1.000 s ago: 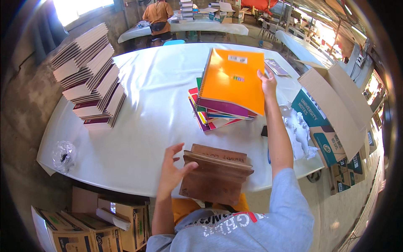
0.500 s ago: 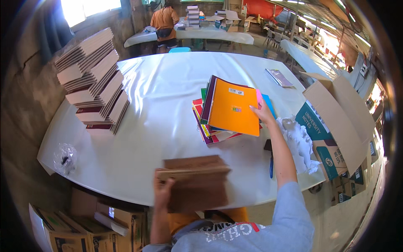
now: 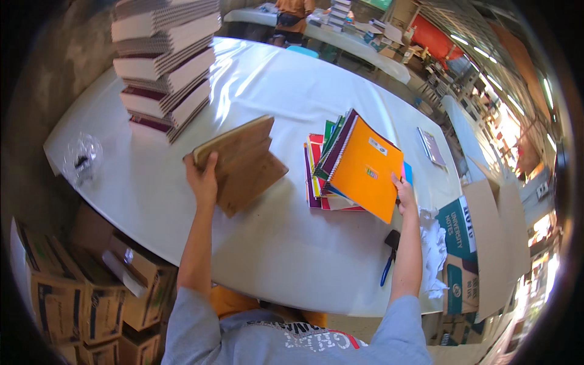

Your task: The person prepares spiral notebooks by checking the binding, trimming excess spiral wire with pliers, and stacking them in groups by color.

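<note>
My left hand [image 3: 203,182] grips the edge of a brown, wood-like angled piece [image 3: 249,167], made of flat boards that meet at an angle. It is held tilted over the left-middle of the white table [image 3: 274,261]. My right hand [image 3: 406,194] pinches the right edge of an orange spiral notebook [image 3: 368,167]. That notebook lies slanted on top of an uneven pile of spiral notebooks [image 3: 314,176], whose red, purple, green and yellow edges show at the left. The covers beneath are mostly hidden.
A tall stack of spiral notebooks [image 3: 170,70] stands at the left. Clear crumpled plastic [image 3: 82,159] lies near the left edge. A blue-handled tool [image 3: 387,267], crumpled white paper [image 3: 433,255] and open cartons [image 3: 459,237] are at the right. More cartons [image 3: 88,304] sit below left. A person [image 3: 293,18] stands beyond.
My left hand has carried the brown angled piece forward and left, away from the near table edge, and turned it. My right hand stays on the orange notebook. The whole view has shifted and tilted.
</note>
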`<state>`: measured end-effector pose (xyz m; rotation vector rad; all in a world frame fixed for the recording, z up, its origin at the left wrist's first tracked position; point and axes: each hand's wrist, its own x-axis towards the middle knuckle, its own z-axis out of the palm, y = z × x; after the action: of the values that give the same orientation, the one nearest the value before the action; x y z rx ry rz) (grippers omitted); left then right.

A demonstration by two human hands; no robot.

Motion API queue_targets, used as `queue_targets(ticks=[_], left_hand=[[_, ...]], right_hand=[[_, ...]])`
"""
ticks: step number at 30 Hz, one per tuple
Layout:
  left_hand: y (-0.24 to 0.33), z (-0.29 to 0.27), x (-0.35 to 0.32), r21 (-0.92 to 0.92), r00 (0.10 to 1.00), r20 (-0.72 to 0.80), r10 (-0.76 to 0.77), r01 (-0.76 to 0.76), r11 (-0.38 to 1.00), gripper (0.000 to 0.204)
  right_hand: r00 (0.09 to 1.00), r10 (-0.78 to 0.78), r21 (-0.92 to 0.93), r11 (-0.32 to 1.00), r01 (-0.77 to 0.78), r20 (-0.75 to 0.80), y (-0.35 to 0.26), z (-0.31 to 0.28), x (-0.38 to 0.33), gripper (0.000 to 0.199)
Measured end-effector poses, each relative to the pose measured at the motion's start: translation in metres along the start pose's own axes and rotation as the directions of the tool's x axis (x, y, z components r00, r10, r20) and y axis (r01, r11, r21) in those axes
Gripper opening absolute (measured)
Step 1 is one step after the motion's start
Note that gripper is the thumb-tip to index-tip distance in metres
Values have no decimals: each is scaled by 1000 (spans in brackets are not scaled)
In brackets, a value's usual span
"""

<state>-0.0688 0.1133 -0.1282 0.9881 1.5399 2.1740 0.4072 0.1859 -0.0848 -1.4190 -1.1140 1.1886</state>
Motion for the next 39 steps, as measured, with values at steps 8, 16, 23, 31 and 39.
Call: queue_targets(ticks=[8, 16, 23, 31, 39], left_hand=[[50, 78, -11, 237, 835, 44, 548, -542, 806, 38], [-37, 242, -23, 355, 347, 855, -385, 149, 923, 68], [9, 225, -62, 394, 237, 855, -461, 281, 875, 115], [8, 236, -79, 336, 534, 644, -547, 445, 830, 103], [-22, 253, -68, 422, 537, 569, -623, 459, 781, 84]], right_hand=[[999, 15, 82, 996, -17, 36, 16, -27, 26, 43], [993, 41, 144, 988, -57, 112, 21, -31, 42, 45], [976, 84, 151, 982, -115, 199, 13, -28, 29, 50], [961, 122, 273, 943, -190, 249, 26, -50, 31, 47], [963, 103, 223, 962, -161, 248, 15, -37, 31, 46]])
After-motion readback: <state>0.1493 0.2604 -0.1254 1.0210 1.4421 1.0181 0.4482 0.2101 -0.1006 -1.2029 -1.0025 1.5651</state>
